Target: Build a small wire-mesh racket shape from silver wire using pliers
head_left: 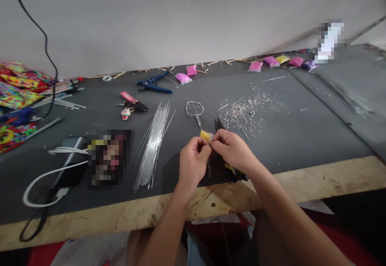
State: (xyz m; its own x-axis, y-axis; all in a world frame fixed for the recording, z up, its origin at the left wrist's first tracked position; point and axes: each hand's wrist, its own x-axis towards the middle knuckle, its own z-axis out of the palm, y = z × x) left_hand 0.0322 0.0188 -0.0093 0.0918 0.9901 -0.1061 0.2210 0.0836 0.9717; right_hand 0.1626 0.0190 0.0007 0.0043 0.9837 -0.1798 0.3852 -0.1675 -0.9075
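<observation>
Both hands meet over the dark table near its front edge. My left hand (195, 159) and my right hand (233, 147) pinch a small clear packet with yellow contents (205, 135) between their fingertips. Just beyond it lies a small racket shape of twisted silver wire (194, 109), its handle pointing at the packet. Pliers with black and yellow handles (229, 167) lie partly under my right hand. A short chain (209, 171) shows below the fingers. To the left rests a bundle of straight silver wires (153, 145).
Wire scraps (253, 111) are scattered at the right. Blue pliers (154, 84), pink packets (183, 78) and keys (132, 106) lie farther back. A phone (108, 159) and white cable (30, 183) are at the left. The wooden edge (120, 213) runs in front.
</observation>
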